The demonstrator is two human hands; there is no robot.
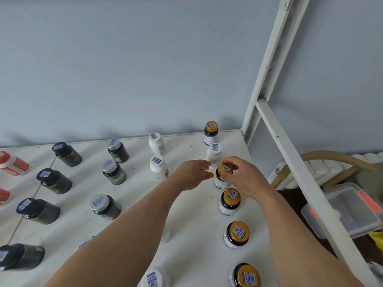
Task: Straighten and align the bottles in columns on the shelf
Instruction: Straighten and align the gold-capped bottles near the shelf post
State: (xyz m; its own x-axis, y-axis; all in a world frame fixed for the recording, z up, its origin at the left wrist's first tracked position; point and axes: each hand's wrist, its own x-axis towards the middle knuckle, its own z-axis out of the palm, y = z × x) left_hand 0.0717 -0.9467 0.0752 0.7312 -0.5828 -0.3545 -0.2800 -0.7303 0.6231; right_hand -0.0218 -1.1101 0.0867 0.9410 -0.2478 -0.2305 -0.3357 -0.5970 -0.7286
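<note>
Right hand (241,179) pinches gold cap of dark glass bottle with white label (222,176), upright in the column along white shelf's (192,220) right edge, toward back corner. Left hand (191,174) just beside it, fingers loosely spread, holding nothing

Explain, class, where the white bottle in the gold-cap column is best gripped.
Grip the white bottle round its cap, from above. It stands upright with the cap free, while the gold-cap bottle held by the right hand crowds its near side.

Red jar (3,196) (left edge) cropped; labels unreadable
</note>
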